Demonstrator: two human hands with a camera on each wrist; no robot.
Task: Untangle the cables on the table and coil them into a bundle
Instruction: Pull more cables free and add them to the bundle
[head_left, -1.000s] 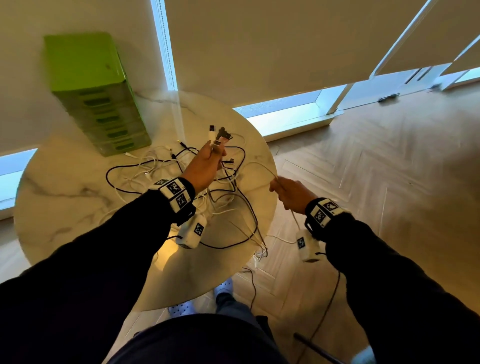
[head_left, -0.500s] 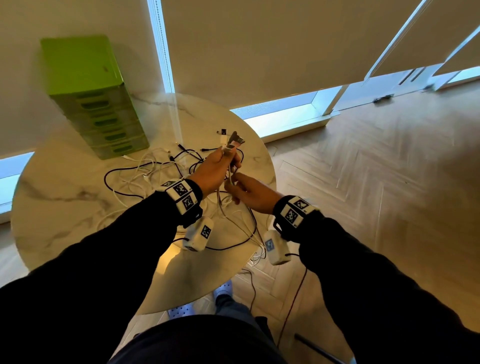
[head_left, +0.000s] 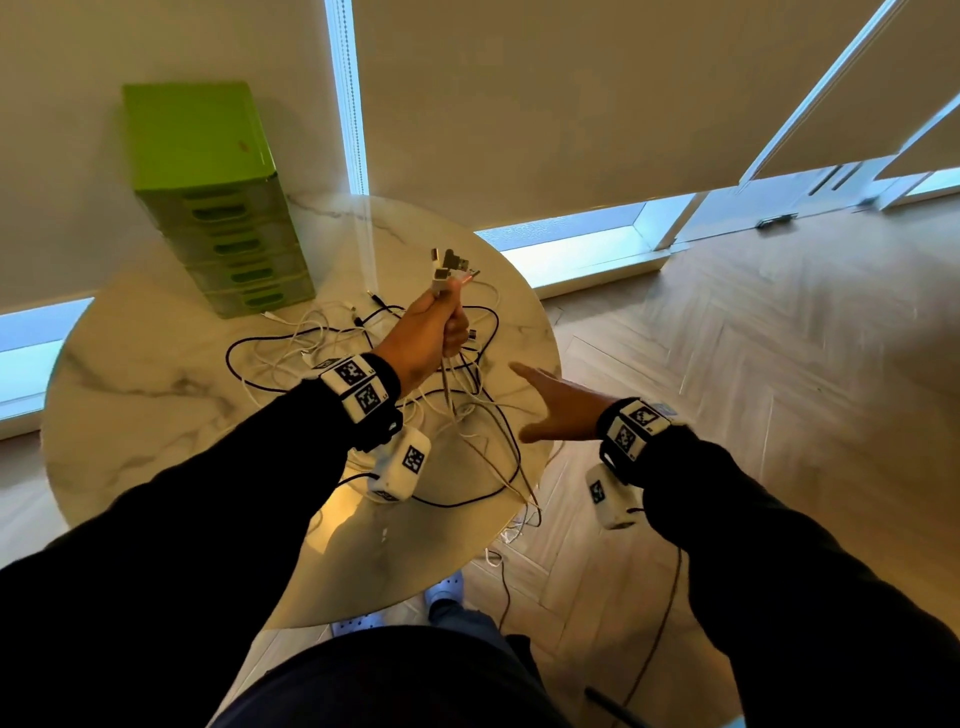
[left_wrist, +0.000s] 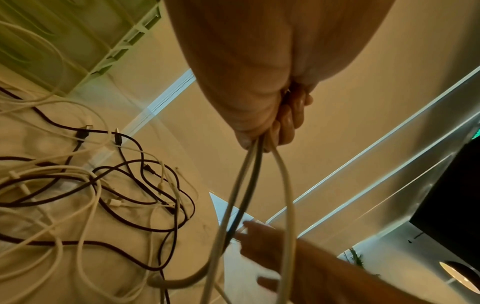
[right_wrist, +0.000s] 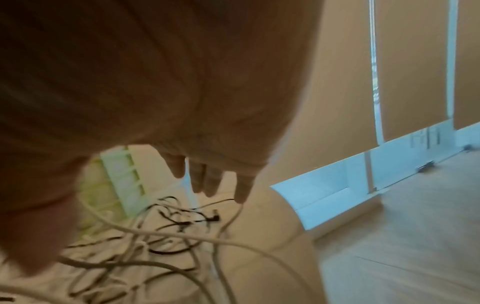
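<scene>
Where the round marble surface (head_left: 156, 395) spreads beneath both hands, a green drawer unit (head_left: 208, 197) stands at its far edge, well beyond the left grip. Below and around that grip lies the tangle of cables (head_left: 322, 353): thin white cords and dark cords looped over one another, several ending in small plugs, some strands trailing over the near edge toward the floor. From this heap a few cables rise into the left hand (head_left: 431, 332), which is raised above the surface with its fingers curled tight round a small bunch of cords (left_wrist: 249, 185). In the left wrist view two pale cords and one dark one hang straight down from the fist. Above the grip, the plug ends (head_left: 449, 265) stick up past the thumb, white and dark connectors fanned together. The right hand (head_left: 558, 410), just to the right of the held strands and lower, is spread wide with straight fingers (right_wrist: 207, 179), holding nothing; whether a fingertip touches a cord cannot be told.
</scene>
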